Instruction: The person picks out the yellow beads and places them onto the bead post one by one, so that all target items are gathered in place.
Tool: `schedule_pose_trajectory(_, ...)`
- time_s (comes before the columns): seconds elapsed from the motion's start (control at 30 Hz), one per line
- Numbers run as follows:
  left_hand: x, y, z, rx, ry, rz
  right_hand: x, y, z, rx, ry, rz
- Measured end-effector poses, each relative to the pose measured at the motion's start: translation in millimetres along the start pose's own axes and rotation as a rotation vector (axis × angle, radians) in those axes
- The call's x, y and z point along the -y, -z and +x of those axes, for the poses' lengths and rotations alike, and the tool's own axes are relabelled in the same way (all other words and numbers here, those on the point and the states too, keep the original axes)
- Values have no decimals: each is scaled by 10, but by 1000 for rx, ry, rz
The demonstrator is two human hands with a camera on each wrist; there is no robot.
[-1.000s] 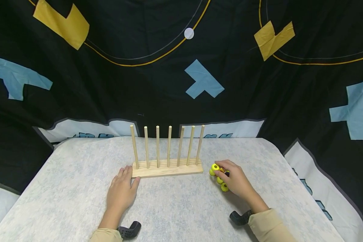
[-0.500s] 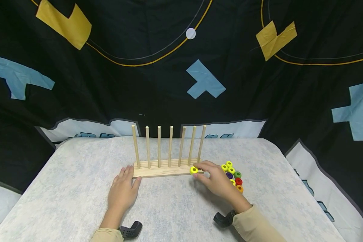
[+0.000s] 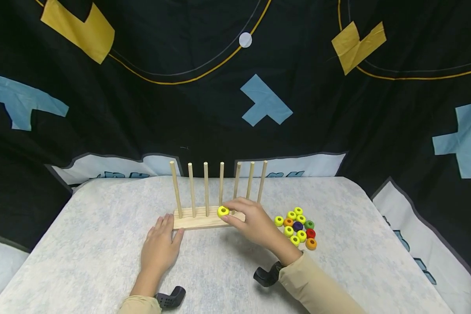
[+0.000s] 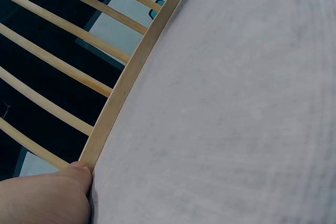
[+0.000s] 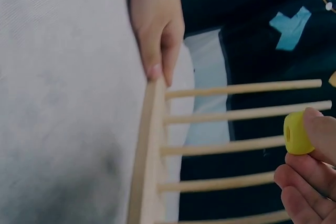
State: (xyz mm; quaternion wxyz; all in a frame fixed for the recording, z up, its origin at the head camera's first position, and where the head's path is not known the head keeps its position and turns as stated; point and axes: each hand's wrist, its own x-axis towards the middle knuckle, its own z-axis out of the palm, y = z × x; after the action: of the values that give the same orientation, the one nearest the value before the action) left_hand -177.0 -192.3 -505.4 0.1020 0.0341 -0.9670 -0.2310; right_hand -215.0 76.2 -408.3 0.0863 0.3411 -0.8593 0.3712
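A wooden peg stand (image 3: 204,223) with several upright pegs stands on the table. My left hand (image 3: 159,247) holds its left end, the thumb at the front edge and the fingers along the side. My right hand (image 3: 255,222) pinches a yellow bead (image 3: 223,211) between thumb and fingers, in front of the middle pegs. In the right wrist view the bead (image 5: 298,134) shows its hole and is not on a peg. The right hand hides the right part of the stand's base. In the left wrist view, the left thumb (image 4: 76,179) touches the base's end.
To the right lies a group of loose beads: several yellow ones, two orange, a purple bead (image 3: 297,226), a green bead (image 3: 309,224) and a red bead (image 3: 310,233). A dark patterned cloth (image 3: 204,117) hangs behind the pale table (image 3: 102,244).
My right hand has moved left from the loose beads to the middle of the stand, carrying a yellow bead. The left hand has stayed at the stand's left end.
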Motion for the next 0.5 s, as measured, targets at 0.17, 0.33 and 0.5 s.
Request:
schedule_pose_trajectory(0.17, 1, -5, -3, 10, 6, 0, 131, 11, 130, -11, 19, -14)
schedule_pose_trajectory(0.33, -3, -3, -6, 8, -2, 2, 239, 63, 254, -32, 30, -8)
schedule_pose_trajectory(0.5, -4, 0, -4, 1, -4, 3, 341, 129, 406, -81, 63, -28)
